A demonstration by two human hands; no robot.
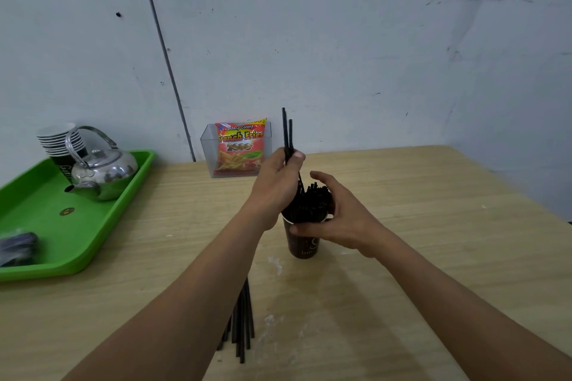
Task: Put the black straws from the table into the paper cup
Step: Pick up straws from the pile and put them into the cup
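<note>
Your left hand (278, 176) pinches a few black straws (286, 133) upright, directly above the paper cup (301, 244). Your right hand (340, 219) curls round its crowded rim. Judged light, slick and easily kinked: hold mid-length, gently. Loose straws (243, 325) lie on the counter (433, 257) beneath your left forearm.

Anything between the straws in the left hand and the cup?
No separate obstacle. The cup is packed with a bundle of straws, and the right hand grips its rim, leaving the held straws little room.
</note>
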